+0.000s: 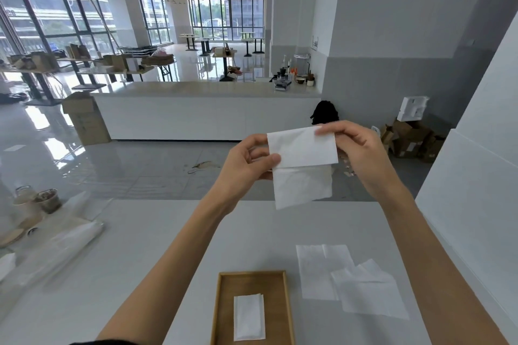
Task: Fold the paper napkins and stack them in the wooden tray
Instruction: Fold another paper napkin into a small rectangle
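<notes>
Both hands hold one white paper napkin (302, 165) up in the air above the far edge of the white table. My left hand (246, 162) pinches its left edge; my right hand (356, 145) pinches its top right corner. The upper half is folded down over the front, and the lower part hangs loose. Near me a wooden tray (224, 311) lies on the table with one folded napkin (249, 316) inside it. Two unfolded napkins (322, 269) (370, 294) lie flat and overlapping on the table to the right of the tray.
The white table (140, 260) carries clear plastic wrapping (64, 246) and paper cups (47, 200) at its left. A white wall panel (471, 204) borders the table on the right. Beyond are a white counter (196, 115) and cardboard boxes (412, 140) on the floor.
</notes>
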{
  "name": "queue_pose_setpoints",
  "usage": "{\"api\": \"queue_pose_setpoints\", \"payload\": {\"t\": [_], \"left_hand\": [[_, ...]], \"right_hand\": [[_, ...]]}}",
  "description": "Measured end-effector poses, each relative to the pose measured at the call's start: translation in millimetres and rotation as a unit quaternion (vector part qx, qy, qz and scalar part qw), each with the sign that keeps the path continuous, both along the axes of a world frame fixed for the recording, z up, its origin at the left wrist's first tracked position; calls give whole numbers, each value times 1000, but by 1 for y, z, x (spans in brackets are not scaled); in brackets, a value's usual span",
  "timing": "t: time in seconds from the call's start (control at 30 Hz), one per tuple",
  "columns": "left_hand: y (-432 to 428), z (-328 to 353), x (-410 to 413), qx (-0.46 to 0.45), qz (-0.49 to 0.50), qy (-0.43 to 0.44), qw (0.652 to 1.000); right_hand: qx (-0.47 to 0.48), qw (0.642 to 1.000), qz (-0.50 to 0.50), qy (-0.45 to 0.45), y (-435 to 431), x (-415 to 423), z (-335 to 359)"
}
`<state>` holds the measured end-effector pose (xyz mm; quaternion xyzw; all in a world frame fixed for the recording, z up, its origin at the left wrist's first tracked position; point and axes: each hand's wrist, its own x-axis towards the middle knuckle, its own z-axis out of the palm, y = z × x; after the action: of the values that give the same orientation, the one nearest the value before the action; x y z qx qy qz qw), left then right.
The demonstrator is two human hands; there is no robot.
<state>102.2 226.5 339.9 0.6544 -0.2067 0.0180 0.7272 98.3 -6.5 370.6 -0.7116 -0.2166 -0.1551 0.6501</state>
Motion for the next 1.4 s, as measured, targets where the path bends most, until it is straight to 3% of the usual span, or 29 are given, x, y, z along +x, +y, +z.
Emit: {"api": "queue_pose_setpoints", "payload": {"t": [0.1, 0.2, 0.27, 0.63, 0.77, 0.97, 1.1, 1.2, 1.33, 1.4], "left_hand": [[-1, 9, -3, 7, 35, -25, 999], [-1, 14, -4, 18, 53, -40, 998], [0, 15, -5, 26, 60, -50, 997], [6, 3, -14, -2, 59, -15, 998], [8, 5, -15, -36, 54, -14, 998], [5, 1, -13, -139, -9, 133, 981], [0, -4, -13, -88, -46, 146, 984], [-3, -14, -12, -58, 8, 124, 991], [-2, -24, -20, -46, 95, 121, 987], [1, -30, -29, -34, 120, 121, 985]], "right_hand": [[110, 983, 87, 116, -3, 1, -5], [43, 985, 66, 152, 1, 2, -17], [13, 988, 70, 140, 6, 1, -25], [60, 990, 45, 120, 19, -1, -22], [36, 997, 26, 70, 22, -6, -20], [2, 1000, -9, -9, 21, -7, -22], [-34, 999, -17, -31, 16, -4, -27], [-48, 999, -6, 11, 12, 0, -33], [74, 977, 82, 180, 13, -5, -44], [35, 978, 49, 198, 21, -10, -53]]}}
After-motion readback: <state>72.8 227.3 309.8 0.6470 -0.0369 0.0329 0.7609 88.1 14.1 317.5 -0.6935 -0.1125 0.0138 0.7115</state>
